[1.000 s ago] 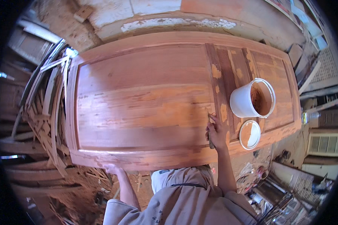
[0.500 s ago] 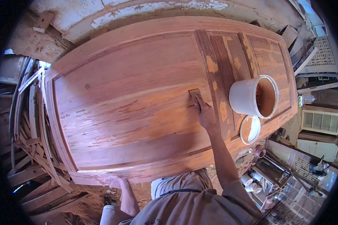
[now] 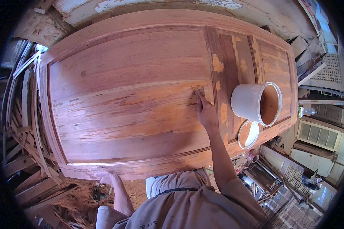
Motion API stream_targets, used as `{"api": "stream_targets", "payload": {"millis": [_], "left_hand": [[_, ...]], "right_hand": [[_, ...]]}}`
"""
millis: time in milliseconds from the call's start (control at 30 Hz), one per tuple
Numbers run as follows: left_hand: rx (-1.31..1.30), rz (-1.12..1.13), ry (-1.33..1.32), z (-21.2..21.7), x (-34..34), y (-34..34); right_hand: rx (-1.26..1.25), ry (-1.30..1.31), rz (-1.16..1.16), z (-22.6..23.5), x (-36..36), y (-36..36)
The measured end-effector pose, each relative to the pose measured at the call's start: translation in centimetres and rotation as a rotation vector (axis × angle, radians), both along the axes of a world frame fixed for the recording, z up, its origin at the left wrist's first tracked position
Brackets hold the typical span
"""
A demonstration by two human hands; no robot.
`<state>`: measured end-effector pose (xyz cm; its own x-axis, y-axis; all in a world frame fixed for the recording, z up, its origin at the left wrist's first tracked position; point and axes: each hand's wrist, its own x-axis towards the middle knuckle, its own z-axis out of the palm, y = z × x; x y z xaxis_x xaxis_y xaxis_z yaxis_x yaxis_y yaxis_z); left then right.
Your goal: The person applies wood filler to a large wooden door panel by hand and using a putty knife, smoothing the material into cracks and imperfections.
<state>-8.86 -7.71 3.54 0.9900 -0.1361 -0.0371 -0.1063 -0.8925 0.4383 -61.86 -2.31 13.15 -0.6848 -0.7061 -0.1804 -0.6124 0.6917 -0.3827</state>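
A large reddish wooden door [image 3: 133, 95] lies flat in front of me, its panel streaked with orange filler. My right hand [image 3: 205, 110] reaches out over the panel and presses a small flat scraper [image 3: 197, 90] against the wood near the door's upright rail. My left hand [image 3: 105, 177] grips the near edge of the door at the lower left, fingers curled over the edge. A white bucket [image 3: 256, 103] with brown paste inside stands on the door to the right of my right hand, and its white lid [image 3: 248, 134] lies beside it, smeared orange.
Stacked wooden slats and frames [image 3: 23, 126] crowd the left side. A pale, flaking board [image 3: 160, 4] runs along the far edge of the door. Louvred white shutters [image 3: 317, 133], a plastic bottle [image 3: 305, 111] and clutter fill the right. Sawdust covers the floor [image 3: 84, 194] below.
My right hand has slid the scraper farther out across the panel, away from the near edge. The view has shifted closer over the door. My left hand stays on the near edge.
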Motion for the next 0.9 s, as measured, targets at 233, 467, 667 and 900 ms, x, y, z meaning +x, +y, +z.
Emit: {"api": "stream_targets", "payload": {"millis": [233,467,667,900], "left_hand": [[0.001,0.011,0.001,0.4,0.2,0.3],[0.003,0.013,-0.007,0.4,0.2,0.6],[0.008,0.021,-0.010,0.5,0.1,0.8],[0.019,0.036,-0.001,0.5,0.3,1.1]], "right_hand": [[-0.108,-0.144,0.136,3.0,-1.0,0.8],[0.207,-0.076,0.590,4.4,-5.5,-3.3],[0.447,-0.006,0.587,6.0,-9.3,-1.9],[0.163,-0.061,0.295,4.5,-7.2,2.6]]}}
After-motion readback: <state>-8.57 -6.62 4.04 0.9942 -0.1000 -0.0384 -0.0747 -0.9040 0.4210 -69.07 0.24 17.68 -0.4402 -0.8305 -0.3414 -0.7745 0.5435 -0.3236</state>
